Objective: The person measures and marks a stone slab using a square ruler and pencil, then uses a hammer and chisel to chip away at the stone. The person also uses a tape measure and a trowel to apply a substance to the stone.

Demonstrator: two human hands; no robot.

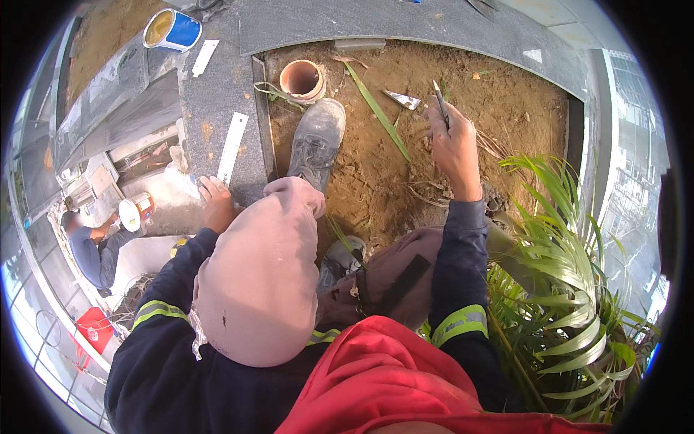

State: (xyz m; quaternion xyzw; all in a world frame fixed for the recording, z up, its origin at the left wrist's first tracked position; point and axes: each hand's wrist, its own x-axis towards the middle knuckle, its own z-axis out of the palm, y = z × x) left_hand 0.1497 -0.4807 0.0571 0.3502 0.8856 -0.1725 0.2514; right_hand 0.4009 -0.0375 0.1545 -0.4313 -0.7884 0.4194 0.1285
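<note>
My left hand (217, 205) rests at the edge of a dark stone slab (200, 94), fingers stretched out. Its fingertips meet the lower end of a flat white strip (232, 147) lying on the slab; whether they press on it I cannot tell. Raised over bare soil (390, 79), my right hand (455, 148) is closed around a slim dark pen (440, 103), its pale tip pointing up and away. A small whitish triangular piece (403, 99) lies on the soil left of that hand. Beyond my shoe (318, 137) stands an open brown clay-coloured pipe (303, 79).
A blue can (173, 30) lies tipped near another white piece (205, 58) at the far left. Stone edging (405, 25) borders the soil. Palm fronds (571, 289) crowd the right. Lower down at left, another person (94, 249) sits by a white-lidded bucket (136, 212).
</note>
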